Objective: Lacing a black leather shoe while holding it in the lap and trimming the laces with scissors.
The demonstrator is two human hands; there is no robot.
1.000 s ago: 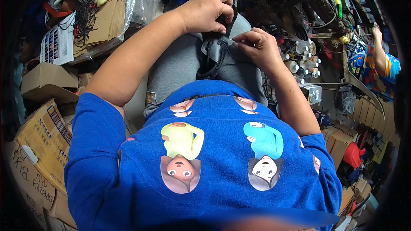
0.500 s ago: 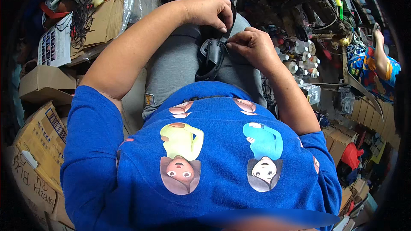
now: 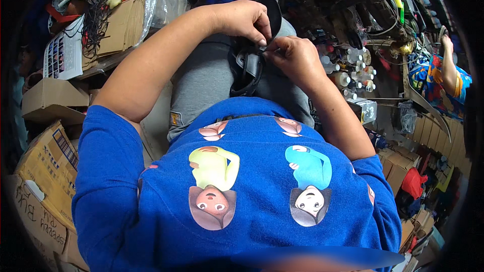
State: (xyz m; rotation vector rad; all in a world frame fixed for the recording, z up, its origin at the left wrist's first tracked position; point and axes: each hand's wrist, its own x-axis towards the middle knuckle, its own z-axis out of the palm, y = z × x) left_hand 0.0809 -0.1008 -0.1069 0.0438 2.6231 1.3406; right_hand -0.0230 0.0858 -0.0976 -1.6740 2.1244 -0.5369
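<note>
No real table here, the work sits on a lap in grey trousers (image 3: 206,78), upper middle of the frame. Cardboard boxes (image 3: 43,181) crowd the left edge, small bottles (image 3: 348,73) and tangled cables the upper right, so hardly any free room. Left hand (image 3: 242,20) and right hand (image 3: 295,58) both pinch the top of a black strappy piece (image 3: 247,70) lying on the thigh, fingertips nearly meeting.

Black strap piece (image 3: 248,68), looks like leather or rubber, curved loops with a buckle-like part, exact kind unclear. Lies on the grey-trousered lap (image 3: 201,85), long axis running away from the body. Far end lifted, pinched between left hand (image 3: 242,19) and right hand (image 3: 294,56) fingertips.
</note>
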